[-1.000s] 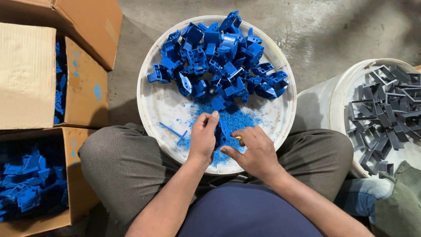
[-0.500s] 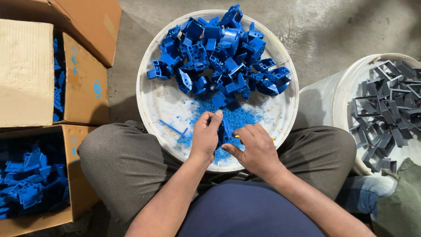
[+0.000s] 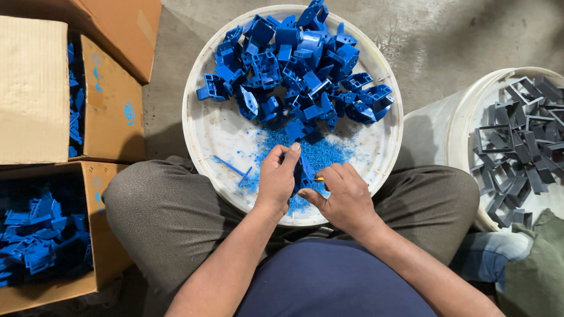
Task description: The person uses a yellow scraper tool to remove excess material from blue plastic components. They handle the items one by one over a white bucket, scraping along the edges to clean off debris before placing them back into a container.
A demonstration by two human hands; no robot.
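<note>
Pinching a blue plastic part (image 3: 305, 170) at the near edge of the round white tray (image 3: 205, 126), the left hand (image 3: 277, 179) steadies it; the right hand (image 3: 343, 196) curls around a yellow-handled tool (image 3: 320, 179) touching it.

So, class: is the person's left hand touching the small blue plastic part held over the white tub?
Touching. The head view shows the left hand with its fingers closed on the blue part, no gap between them, above the white tub.
</note>
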